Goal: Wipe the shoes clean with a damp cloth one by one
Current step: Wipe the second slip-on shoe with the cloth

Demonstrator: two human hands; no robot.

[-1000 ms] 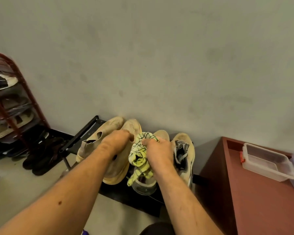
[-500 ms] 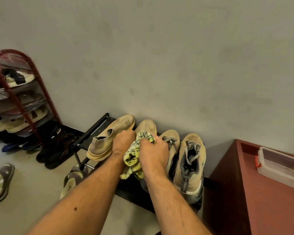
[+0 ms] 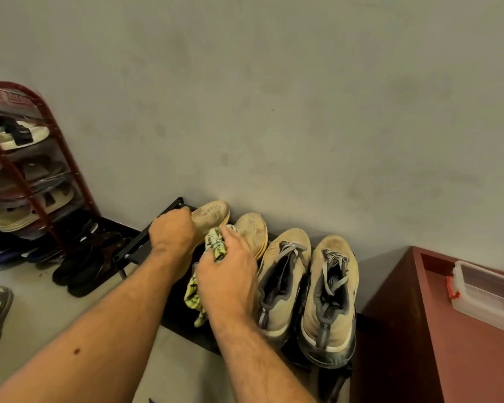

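Shoes under inspection: four tan shoes stand in a row on a low black rack (image 3: 169, 209) against the wall, at centre frame. From the left they are a tan slip-on shoe (image 3: 213, 214), its mate (image 3: 252, 228), then a pair of laced sneakers, the left sneaker (image 3: 285, 271) and the right sneaker (image 3: 330, 289).

The left hand (image 3: 172, 235) is curled down over the heel end of the leftmost slip-on and appears to grasp it; the fingers are hidden from this view, so the exact hold cannot be confirmed. The right hand (image 3: 229, 280) is clenched around a yellow-green patterned cloth (image 3: 216, 245), which bunches above the knuckles and hangs below the palm at centre frame, between the two slip-ons.

Judged step: wiping of the first slip-on is in hand, with one hand steadying and the other applying the cloth. The three shoes to the right show visible grime and look untreated.

Next move calls for firm cloth pressure along the upper and sole edge while the shoe is held from sliding on the rack.

Also present: a red shoe rack (image 3: 41, 135) at upper left, a reddish table (image 3: 463, 344) at lower right carrying a clear plastic box (image 3: 489, 295).
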